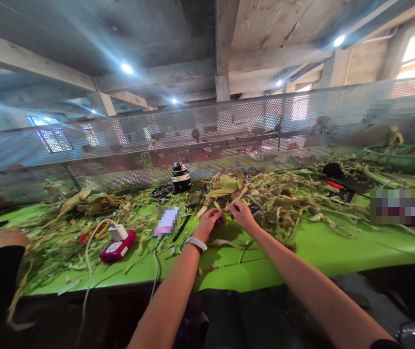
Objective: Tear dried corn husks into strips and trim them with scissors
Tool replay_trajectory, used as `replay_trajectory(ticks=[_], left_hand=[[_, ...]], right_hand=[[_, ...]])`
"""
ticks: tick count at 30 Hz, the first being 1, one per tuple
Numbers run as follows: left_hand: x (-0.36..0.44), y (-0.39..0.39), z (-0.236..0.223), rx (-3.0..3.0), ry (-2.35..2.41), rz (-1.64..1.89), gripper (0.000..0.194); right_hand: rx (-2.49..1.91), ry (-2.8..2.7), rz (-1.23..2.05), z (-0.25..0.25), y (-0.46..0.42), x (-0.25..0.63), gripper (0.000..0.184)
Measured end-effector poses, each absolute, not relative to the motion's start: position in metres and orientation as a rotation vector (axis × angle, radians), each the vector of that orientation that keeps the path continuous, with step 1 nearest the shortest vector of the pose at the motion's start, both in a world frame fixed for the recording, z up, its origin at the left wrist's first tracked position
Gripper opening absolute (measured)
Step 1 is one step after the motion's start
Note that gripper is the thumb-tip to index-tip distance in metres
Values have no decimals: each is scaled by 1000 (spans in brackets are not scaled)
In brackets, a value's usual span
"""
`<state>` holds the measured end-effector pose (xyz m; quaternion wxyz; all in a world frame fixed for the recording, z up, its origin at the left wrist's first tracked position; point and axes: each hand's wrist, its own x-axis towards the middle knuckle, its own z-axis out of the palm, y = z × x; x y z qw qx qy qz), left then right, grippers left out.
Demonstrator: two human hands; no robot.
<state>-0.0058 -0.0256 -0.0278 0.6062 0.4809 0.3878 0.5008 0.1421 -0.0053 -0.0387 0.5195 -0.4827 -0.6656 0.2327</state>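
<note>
My left hand (210, 224), with a white band (196, 244) on its wrist, is closed, and a small pale green strip of corn husk (217, 206) shows at its fingertips. Just to its right, my right hand (243, 216) is pinched shut, its fingertips close to the left ones. What the right fingers hold is too small to make out. Right behind both hands lies a larger yellow-green corn husk (225, 186) on a heap of dry husks (273, 201). One loose dry husk (225, 244) rests on the green table cover (244, 276) below my hands.
Left of my hands are a phone (166, 221) on a cable, a magenta power strip (118, 247) with a white charger (118, 232), and a black jar (181, 178). A co-worker's hand (7, 240) is at far left. Perforated metal mesh (207, 138) stands behind; a green basin (402, 160) sits far right.
</note>
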Motion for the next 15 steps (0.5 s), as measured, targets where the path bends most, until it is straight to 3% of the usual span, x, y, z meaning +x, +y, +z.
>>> replay_trajectory(ticks=[5,15], left_hand=[[-1,-29,-25,1094,890,1155,6],[3,-33,-23,1209,982,1111,8]], right_hand=[[-1205,-1624,640,-44,-8,135,43],[-1166,-1640,527,-43,-7,136,25]])
